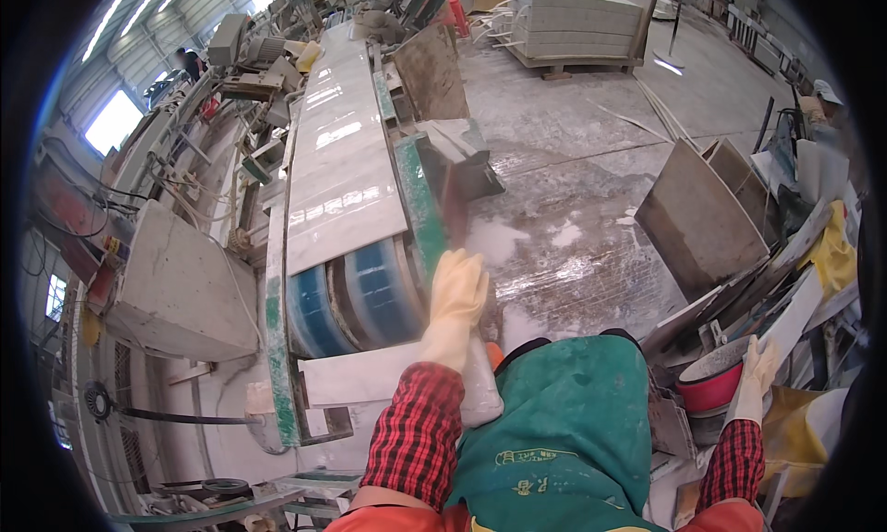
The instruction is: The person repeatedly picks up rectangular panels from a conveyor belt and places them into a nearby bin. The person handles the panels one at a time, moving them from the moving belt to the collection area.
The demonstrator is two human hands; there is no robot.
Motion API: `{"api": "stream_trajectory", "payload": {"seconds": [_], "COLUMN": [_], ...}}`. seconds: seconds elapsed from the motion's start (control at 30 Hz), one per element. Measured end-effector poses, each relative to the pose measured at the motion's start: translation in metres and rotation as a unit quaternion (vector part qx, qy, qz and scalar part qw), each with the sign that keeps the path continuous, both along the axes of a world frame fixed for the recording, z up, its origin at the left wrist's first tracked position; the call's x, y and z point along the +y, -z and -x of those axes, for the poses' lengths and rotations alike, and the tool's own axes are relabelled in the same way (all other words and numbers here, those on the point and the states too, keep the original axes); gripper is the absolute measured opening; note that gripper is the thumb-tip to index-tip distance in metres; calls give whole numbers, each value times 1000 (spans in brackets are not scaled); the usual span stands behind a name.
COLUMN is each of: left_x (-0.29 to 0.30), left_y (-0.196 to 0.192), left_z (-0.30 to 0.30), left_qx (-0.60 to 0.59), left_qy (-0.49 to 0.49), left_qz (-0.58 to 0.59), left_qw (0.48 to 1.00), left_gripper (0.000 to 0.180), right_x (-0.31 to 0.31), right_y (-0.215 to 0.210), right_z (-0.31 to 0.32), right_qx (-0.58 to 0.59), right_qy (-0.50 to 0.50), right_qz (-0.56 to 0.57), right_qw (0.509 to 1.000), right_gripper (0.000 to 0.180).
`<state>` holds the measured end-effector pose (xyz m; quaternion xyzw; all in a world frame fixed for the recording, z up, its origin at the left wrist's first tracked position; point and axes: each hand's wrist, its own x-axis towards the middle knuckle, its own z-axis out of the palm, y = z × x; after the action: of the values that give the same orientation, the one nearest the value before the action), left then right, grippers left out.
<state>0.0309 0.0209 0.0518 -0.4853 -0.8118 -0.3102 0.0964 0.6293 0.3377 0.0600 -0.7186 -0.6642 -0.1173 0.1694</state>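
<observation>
My left hand [459,293], in a cream rubber glove, is at the near end of the conveyor's green side rail [421,204], fingers curled. What lies under its fingers is hidden. Pale, glossy stone slabs [346,195] lie in a row along the conveyor, the nearest ending above the blue belt roller [374,287]. Out to the right, my right hand [759,370], in a matching glove, closes round the lower end of a long white strip [796,317]. Beside that hand stands a red bucket [710,391] with a pale inside.
Brown boards [699,213] lean at the right, near a yellow cloth [834,255] and stacked offcuts. Farther back, a pallet carries a block of pale slabs [577,24]. A large pale box [189,282] stands left of the conveyor. Another person [829,93] is at the far right.
</observation>
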Motion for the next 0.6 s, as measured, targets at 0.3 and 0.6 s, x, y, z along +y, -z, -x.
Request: {"api": "stream_trajectory", "payload": {"seconds": [0.3, 0.6], "left_x": [1, -4], "left_y": [9, 12], "left_z": [6, 5], "left_qx": [12, 19], "left_qy": [14, -10], "left_qz": [-29, -58], "left_qw": [999, 998], "left_gripper": [26, 25], "right_x": [-5, -21], "right_y": [4, -15], "right_z": [-4, 25], "right_qx": [-9, -2], "right_qy": [-18, 49], "right_qz": [-1, 106], "right_qw": [1000, 993], "right_gripper": [63, 78]}}
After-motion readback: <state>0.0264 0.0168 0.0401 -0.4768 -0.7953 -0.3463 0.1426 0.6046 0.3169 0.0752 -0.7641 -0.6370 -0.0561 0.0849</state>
